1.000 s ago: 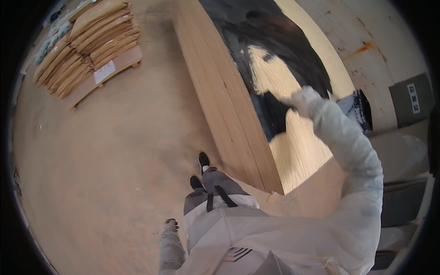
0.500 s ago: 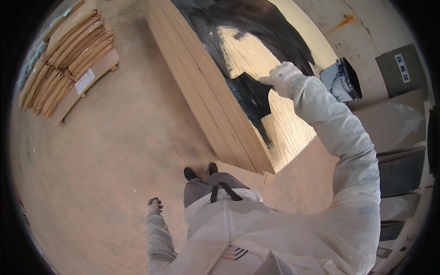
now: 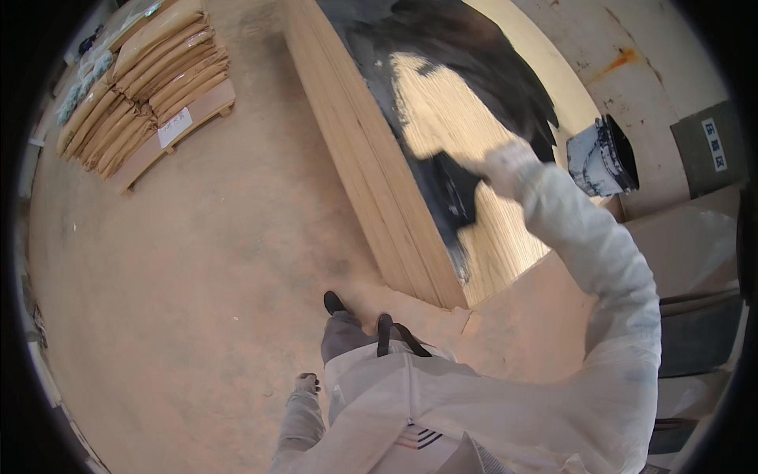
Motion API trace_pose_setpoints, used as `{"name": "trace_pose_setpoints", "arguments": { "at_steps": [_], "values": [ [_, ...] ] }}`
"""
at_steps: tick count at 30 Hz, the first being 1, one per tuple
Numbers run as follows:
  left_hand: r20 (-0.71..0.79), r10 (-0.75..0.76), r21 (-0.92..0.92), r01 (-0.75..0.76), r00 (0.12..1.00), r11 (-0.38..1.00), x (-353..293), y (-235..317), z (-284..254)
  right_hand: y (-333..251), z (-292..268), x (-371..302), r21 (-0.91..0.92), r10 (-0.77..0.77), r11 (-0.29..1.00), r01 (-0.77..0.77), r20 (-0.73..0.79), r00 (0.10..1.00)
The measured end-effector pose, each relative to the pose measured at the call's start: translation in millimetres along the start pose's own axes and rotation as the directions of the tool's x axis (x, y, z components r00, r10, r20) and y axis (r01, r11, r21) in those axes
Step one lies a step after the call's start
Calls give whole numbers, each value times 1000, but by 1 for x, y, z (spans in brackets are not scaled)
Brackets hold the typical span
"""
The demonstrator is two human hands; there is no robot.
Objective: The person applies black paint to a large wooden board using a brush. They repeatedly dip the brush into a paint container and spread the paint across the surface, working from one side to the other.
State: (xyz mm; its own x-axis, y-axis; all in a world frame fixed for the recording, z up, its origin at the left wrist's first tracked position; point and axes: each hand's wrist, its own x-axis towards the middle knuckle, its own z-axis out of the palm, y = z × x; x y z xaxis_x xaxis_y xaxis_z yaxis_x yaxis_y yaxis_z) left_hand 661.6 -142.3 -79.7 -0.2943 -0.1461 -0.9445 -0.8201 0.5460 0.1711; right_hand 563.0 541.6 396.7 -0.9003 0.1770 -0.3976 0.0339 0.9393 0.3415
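My right hand (image 3: 509,164), in a white glove, is closed on a wide black-coated spreader (image 3: 452,193). The spreader's blade lies against the wooden board (image 3: 433,99) on top of a tall stack. Wet-looking black coating (image 3: 482,43) covers the far part of this board and its left edge; pale grain shows in the middle and near the right corner. The right hand and tool are blurred. My left hand (image 3: 308,383), gloved with dark fingertips, hangs low beside me, its fingers loosely bent and nothing visible in it.
A white bucket (image 3: 596,162) smeared with black stands right of the board. Brown paper sacks (image 3: 158,75) are piled on a pallet at the far left. Dark and brown sheets (image 3: 695,340) stand along the right side. The board stack's near corner (image 3: 462,304) juts toward my feet.
The right hand has drawn the spreader slightly toward me along the board's left edge. My feet have shifted in a step, and the view has turned a little.
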Motion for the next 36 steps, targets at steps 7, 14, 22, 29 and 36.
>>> {"name": "trace_pose_setpoints", "arguments": {
  "at_steps": [7,14,22,29,36],
  "values": [
    [-63,84,-147,-93,994,985,-13,11,-12,-10,3,-11,109,-19,994,23,-36,999],
    [-11,189,-240,-186,982,953,-17,13,13,-24,27,-107,4,-112,994,112,108,988],
    [-62,76,-60,-79,995,995,-45,-47,39,-6,17,-77,44,-56,997,56,14,998],
    [-43,30,-162,-36,999,986,-63,-68,39,-31,48,-123,81,-72,994,70,31,997],
    [-89,225,-51,-231,970,972,-83,-44,47,-23,41,-95,165,-138,976,141,-29,990]
  ]
}}
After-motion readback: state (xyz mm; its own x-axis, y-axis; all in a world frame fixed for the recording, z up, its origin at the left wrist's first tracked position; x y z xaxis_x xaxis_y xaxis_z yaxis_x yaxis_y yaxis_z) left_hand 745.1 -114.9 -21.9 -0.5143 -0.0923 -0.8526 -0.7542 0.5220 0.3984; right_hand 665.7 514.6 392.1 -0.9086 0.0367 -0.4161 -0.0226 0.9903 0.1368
